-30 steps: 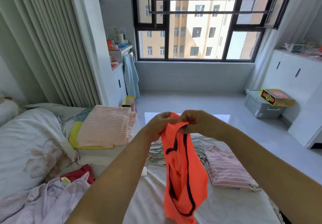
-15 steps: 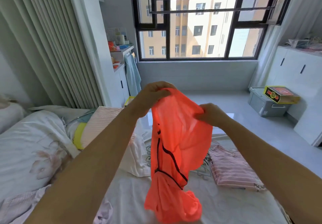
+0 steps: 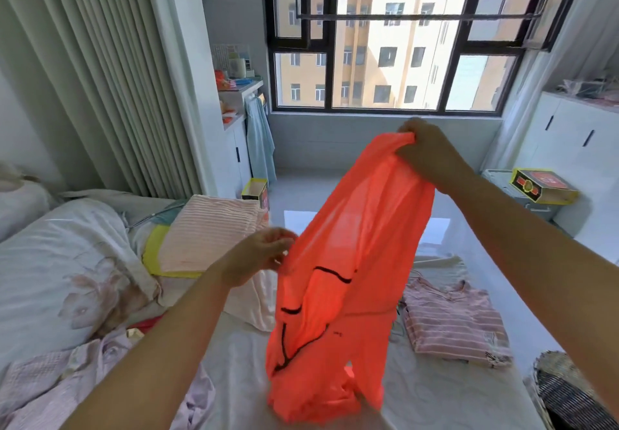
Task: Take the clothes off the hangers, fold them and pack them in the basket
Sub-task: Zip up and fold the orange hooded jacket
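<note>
At the far left a white floral duvet (image 3: 63, 262) is seen on the bed, with crumpled pale lilac clothes (image 3: 50, 382) lying below it. Further in, a folded pink striped garment (image 3: 207, 232) rests on a yellow-edged pad. The left hand (image 3: 258, 255) is held low, its fingers curled at the left edge of the orange garment (image 3: 348, 272) — whether the cloth is actually pinched cannot be told. The garment, trimmed with black lines, is held up over the bed and hangs down to the sheet. Its top edge is gripped by the right hand (image 3: 425, 148), raised well above and apart from the left. A folded striped top (image 3: 452, 322) lies on the bed to the right, and a woven basket (image 3: 566, 392) is seen at the lower right corner.
</note>
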`<action>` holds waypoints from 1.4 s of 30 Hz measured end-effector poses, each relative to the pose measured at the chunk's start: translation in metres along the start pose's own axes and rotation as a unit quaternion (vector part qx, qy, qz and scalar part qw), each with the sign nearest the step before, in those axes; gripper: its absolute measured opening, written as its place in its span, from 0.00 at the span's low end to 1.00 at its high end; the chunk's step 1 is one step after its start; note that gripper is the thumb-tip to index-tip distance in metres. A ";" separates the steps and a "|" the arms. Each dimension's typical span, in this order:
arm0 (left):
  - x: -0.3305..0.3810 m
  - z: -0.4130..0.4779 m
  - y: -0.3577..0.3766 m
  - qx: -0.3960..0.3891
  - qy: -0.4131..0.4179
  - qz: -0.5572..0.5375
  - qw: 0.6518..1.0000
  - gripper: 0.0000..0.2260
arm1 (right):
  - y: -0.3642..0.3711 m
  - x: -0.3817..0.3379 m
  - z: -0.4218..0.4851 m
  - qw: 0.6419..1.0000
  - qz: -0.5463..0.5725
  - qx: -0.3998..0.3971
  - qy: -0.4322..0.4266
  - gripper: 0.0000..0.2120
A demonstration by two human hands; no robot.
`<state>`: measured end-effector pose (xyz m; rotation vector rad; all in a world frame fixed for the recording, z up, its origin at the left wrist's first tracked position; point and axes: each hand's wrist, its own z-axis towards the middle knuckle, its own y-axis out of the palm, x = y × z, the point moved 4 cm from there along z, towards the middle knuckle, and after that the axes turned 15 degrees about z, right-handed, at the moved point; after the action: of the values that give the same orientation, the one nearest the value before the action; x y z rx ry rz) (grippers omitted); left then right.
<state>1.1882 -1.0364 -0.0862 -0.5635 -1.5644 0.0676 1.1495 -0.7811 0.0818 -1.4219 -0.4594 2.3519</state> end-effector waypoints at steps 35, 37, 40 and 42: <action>-0.014 -0.022 -0.012 0.023 -0.088 -0.082 0.992 0.13 | -0.081 0.017 0.045 0.878 0.382 0.005 0.290 0.19; -0.067 -0.010 -0.004 0.048 -0.152 -0.065 0.985 0.07 | -0.031 0.058 0.042 0.843 0.405 0.008 0.354 0.11; -0.150 0.001 0.008 0.097 -0.237 0.024 0.966 0.09 | 0.043 0.133 0.030 0.802 0.443 0.043 0.397 0.12; -0.195 0.011 0.014 0.124 -0.279 0.044 0.951 0.12 | 0.089 0.180 0.019 0.778 0.465 0.067 0.417 0.11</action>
<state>1.1759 -1.0967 -0.2725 -0.4329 -2.0392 0.5239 1.0432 -0.7797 -0.0891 -2.7831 0.8221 1.8422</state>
